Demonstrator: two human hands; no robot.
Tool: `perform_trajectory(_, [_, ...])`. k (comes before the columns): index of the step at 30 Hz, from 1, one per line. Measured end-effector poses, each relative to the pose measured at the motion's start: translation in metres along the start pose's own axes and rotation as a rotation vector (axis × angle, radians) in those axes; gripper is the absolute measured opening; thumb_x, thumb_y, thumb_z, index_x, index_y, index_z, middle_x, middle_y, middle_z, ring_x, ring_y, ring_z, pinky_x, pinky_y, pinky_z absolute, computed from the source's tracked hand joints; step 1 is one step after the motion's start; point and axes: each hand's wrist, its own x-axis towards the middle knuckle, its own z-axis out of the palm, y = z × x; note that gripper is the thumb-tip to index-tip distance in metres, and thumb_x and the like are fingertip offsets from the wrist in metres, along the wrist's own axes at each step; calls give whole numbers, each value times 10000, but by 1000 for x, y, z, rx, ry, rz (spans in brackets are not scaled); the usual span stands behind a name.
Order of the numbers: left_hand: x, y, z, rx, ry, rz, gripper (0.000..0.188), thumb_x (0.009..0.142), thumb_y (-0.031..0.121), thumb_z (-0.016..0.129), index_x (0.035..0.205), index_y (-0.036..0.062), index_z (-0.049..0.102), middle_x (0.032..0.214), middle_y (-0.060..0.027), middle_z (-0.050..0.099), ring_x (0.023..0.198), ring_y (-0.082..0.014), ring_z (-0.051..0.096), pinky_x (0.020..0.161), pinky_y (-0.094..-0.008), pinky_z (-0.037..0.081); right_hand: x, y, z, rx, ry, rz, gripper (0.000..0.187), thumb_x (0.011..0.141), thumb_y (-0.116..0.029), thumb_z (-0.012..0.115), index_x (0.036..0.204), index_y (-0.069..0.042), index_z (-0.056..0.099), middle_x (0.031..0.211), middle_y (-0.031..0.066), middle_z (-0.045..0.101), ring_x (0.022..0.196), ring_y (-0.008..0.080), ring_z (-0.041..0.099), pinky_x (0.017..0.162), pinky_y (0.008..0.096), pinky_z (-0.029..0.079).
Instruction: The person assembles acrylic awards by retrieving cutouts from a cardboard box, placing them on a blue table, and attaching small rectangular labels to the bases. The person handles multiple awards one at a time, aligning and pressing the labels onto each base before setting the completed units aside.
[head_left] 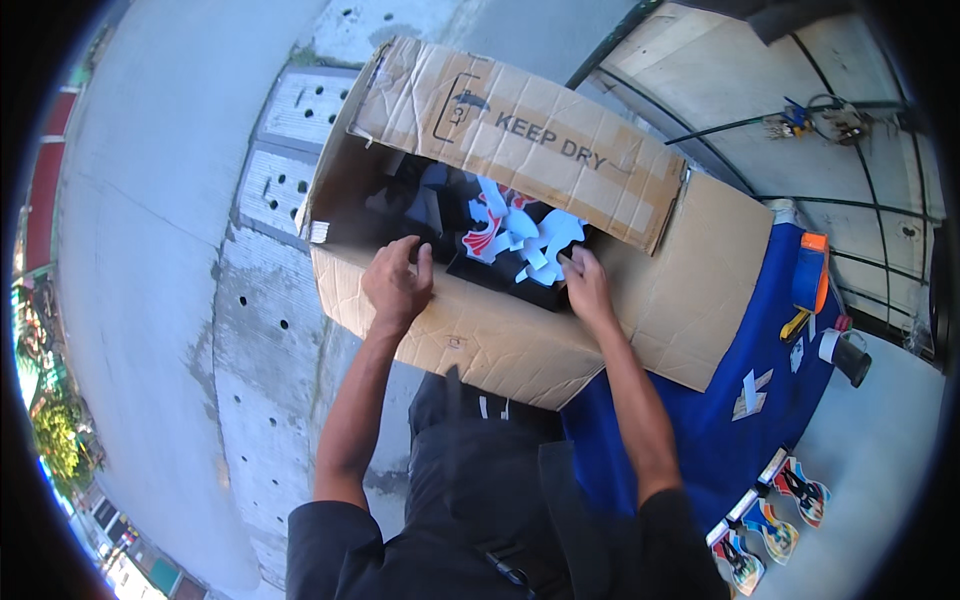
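Note:
An open brown cardboard box (470,325) stands in front of me, its printed far flap (540,140) raised. Inside lie a pile of white and pale-blue paper cutouts (535,240), some with red patterns, and several black pieces (470,268). My left hand (395,285) is at the box's near left rim, fingers curled in toward the thumb beside the dark contents. My right hand (590,285) reaches over the near rim at the right of the cutouts, thumb and fingers closed together. What either hand grips is too dark and small to make out.
Right of the box a blue cloth (690,430) bears paper scraps (752,395), an orange-and-blue tape roll (812,272) and a dark cup (850,360). Colourful cutout figures (770,530) lie at the lower right. A metal-framed panel (840,150) stands far right; concrete slabs (255,310) run left.

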Motion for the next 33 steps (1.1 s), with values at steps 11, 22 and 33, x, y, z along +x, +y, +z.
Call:
perform_trajectory(11, [4,-2,4,-30,-14,77,75,819,59,711,890,79,698,720,-64,650,622,-261,623,571,-376,487,138,-119,-115,289,451,-78,388,949,-210,681,1271,-2,620,1270,131,649,1173,220,602,1016,357,463])
perform_trajectory(22, [2,1,9,100,-77,26,95,895,85,680,975,46,715,753,-85,687,628,-261,652,557,-371,501,118,73,20,63,307,668,473,940,-412,580,982,44,700,964,244,728,908,364,723,845,463,552])
perform_trajectory(33, [0,5,12,137,-140,44,139,947,145,637,966,40,725,821,-113,713,686,-296,669,582,-387,502,77,9,94,306,-40,558,512,993,-450,515,1289,-35,572,1183,204,633,1020,338,629,907,444,504])
